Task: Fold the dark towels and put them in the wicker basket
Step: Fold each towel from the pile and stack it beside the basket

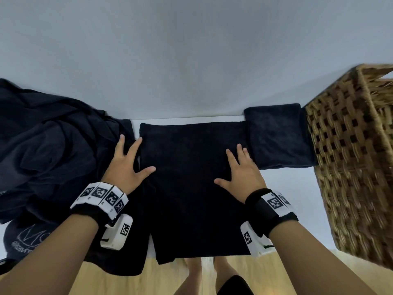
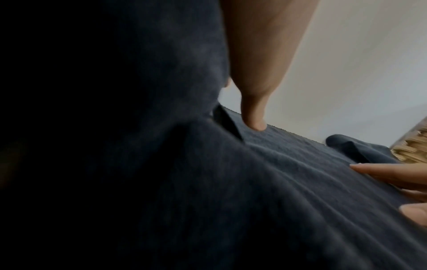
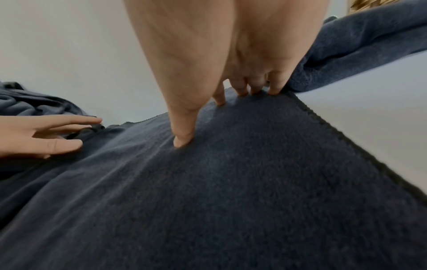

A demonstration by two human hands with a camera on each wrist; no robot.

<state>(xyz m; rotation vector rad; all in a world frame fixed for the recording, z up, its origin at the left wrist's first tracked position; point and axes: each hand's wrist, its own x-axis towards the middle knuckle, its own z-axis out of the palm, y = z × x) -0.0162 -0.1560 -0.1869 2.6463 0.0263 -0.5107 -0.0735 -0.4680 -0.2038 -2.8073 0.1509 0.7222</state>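
Observation:
A dark navy towel (image 1: 191, 184) lies spread flat on the white table, its near end hanging over the front edge. My left hand (image 1: 127, 165) presses flat on its left edge with fingers spread. My right hand (image 1: 240, 171) presses flat near its right edge (image 3: 307, 109), fingers straight. A folded dark towel (image 1: 276, 135) sits to the right, against the wicker basket (image 1: 350, 156). In the left wrist view my thumb (image 2: 254, 117) touches the towel (image 2: 277, 182). The right wrist view shows my fingertips (image 3: 182, 140) on the cloth (image 3: 231, 182).
A heap of unfolded dark cloth (image 1: 49, 150) covers the table's left side, one piece with a pale print (image 1: 27, 237). The white table (image 1: 287, 188) shows bare between towel and basket. A grey wall (image 1: 191, 60) stands behind. Wooden floor (image 1: 127, 282) lies below.

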